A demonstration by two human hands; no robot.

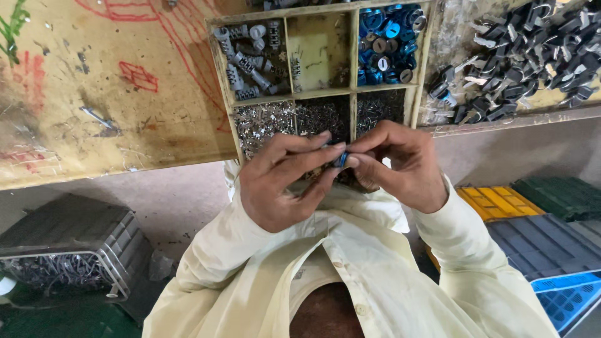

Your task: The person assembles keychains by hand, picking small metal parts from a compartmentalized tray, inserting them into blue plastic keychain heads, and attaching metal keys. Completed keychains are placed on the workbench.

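**benchrat:** so where's this at? Both hands are up together at the middle of the view, left hand (285, 181) and right hand (394, 164), fingertips meeting on a small blue part (341, 159). Both pinch it, one from 9 o'clock, one from 3.

**tinkerer:** yep, looks like the fitting step to me, something tiny going into that blue piece. Can't see what, the fingers hide it. The divided wooden tray (352, 94) sits just past the hands at 12 o'clock: blue round caps (388, 44) at its 1 o'clock corner, silver cylinders (250, 59) at 11, fine metal pins (325, 116) along the near row.

**benchrat:** next move?

**tinkerer:** I'd guess a steady pinch and a careful line-up, small bits slip easily. Pile of dark keys (526, 56) lies further off at 2 o'clock.
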